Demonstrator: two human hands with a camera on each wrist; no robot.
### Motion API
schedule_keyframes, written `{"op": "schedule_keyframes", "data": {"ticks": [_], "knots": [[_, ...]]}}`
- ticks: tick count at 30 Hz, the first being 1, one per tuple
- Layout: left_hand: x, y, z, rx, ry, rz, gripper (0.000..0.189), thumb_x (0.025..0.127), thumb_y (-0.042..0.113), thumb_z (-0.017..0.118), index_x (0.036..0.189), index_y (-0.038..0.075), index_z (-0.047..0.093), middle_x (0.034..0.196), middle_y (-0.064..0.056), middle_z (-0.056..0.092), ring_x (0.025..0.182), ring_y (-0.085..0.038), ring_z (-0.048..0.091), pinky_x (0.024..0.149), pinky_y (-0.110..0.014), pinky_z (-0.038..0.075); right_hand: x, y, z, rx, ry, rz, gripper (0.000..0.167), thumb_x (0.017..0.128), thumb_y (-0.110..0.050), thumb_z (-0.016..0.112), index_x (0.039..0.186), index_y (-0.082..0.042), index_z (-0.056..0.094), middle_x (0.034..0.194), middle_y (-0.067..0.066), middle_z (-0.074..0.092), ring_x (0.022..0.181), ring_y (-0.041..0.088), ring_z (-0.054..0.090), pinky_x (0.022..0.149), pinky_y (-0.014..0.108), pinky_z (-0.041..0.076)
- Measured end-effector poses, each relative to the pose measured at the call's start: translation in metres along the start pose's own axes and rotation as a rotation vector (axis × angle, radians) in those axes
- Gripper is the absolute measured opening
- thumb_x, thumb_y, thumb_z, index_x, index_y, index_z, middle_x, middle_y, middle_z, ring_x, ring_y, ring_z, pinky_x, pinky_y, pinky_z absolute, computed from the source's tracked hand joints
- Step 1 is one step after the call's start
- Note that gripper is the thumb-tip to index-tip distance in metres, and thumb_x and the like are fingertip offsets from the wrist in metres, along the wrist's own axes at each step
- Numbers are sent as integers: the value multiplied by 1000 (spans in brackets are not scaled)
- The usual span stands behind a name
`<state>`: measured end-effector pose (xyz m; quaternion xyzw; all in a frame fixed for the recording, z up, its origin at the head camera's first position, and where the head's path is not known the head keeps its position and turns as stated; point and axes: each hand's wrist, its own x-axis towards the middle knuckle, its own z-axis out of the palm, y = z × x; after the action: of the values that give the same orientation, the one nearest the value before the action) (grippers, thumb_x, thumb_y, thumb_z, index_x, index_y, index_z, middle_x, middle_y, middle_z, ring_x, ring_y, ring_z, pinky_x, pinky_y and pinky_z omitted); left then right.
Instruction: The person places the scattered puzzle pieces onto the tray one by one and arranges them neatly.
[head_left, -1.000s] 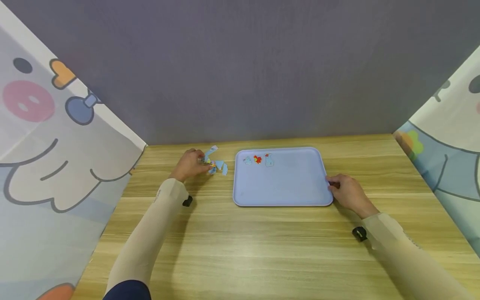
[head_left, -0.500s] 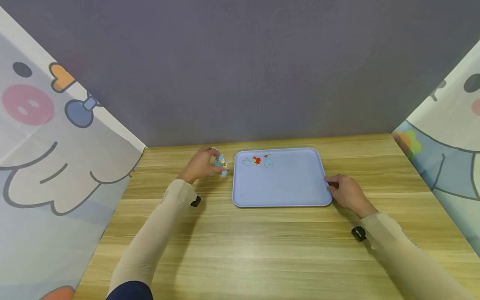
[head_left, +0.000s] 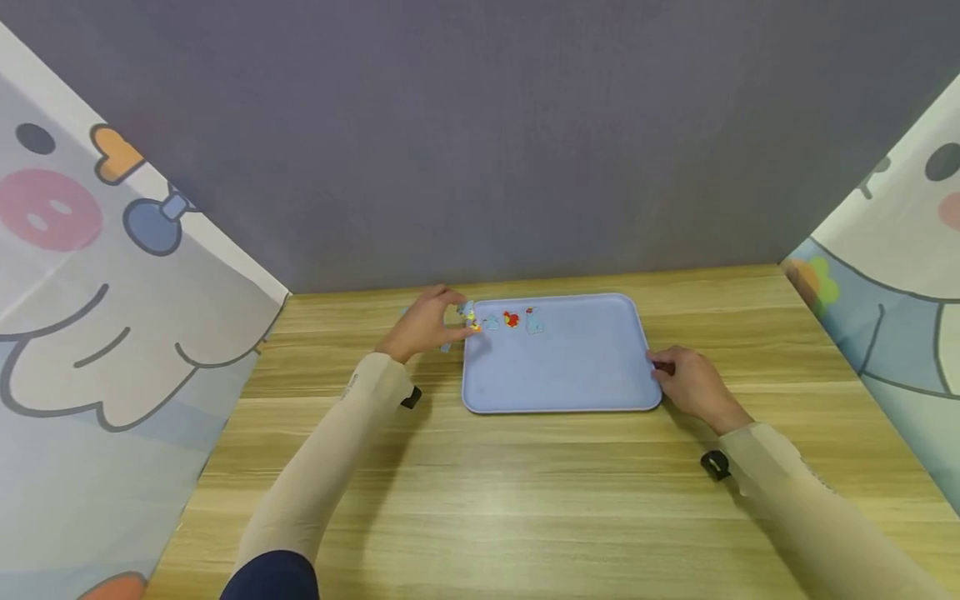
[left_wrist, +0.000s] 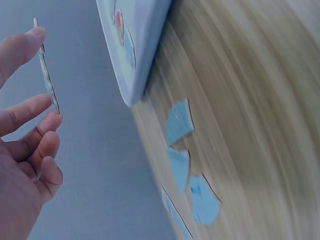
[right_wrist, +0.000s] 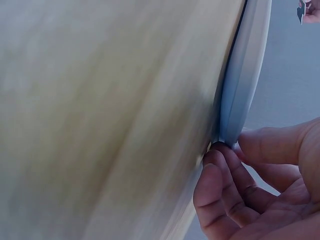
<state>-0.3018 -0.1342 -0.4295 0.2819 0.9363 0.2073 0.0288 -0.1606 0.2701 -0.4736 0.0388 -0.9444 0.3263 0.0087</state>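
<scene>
My left hand pinches a thin, flat, colourful irregular piece on edge between thumb and fingers, above the tray's left rim. The pale blue tray lies on the table. Along its upper left part sit a light-blue piece, a red piece and a light-blue piece with a red spot. At the tray's right edge, my right hand grips the rim, thumb on the rim and fingers curled below it in the right wrist view.
Several loose light-blue pieces lie on the wooden table left of the tray, mostly hidden behind the left hand in the head view. A grey wall stands behind the table, with cartoon-printed panels at both sides.
My left hand has lifted the colourful piece from the loose pieces and carried it right to the tray's left rim. The right hand has stayed at the tray's edge.
</scene>
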Motion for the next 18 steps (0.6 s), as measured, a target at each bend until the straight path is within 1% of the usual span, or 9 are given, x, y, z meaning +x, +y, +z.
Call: {"op": "schedule_keyframes", "data": {"ticks": [7, 11, 14, 18], "knots": [[11, 13, 4, -1, -19, 15, 65, 76, 41, 78, 128, 8, 56, 126, -5, 51, 120, -23, 43, 99, -39, 38, 0, -1, -1, 9, 2, -3, 29, 86, 4, 60, 114, 13, 60, 104, 28, 61, 87, 34, 60, 70, 43, 50], [19, 20, 10, 29, -23, 50, 65, 75, 43, 78, 125, 8, 58, 126, -5, 52, 121, -24, 41, 101, -38, 35, 1, 0, 0, 7, 3, 2, 29, 86, 4, 60, 114, 13, 61, 103, 27, 61, 87, 34, 60, 71, 44, 50], [24, 26, 14, 35, -32, 78, 65, 75, 44, 78, 125, 8, 58, 126, -5, 53, 123, -25, 41, 103, -37, 33, 1, 2, 1, 5, 6, 2, 29, 86, 4, 60, 114, 13, 61, 102, 27, 61, 87, 33, 59, 71, 44, 49], [30, 35, 17, 10, -46, 106, 63, 76, 41, 78, 125, 6, 58, 127, -6, 53, 126, -26, 39, 105, -37, 31, 1, 2, 2, 7, 6, 1, 29, 86, 4, 60, 114, 13, 61, 104, 27, 61, 88, 35, 59, 72, 46, 49]]}}
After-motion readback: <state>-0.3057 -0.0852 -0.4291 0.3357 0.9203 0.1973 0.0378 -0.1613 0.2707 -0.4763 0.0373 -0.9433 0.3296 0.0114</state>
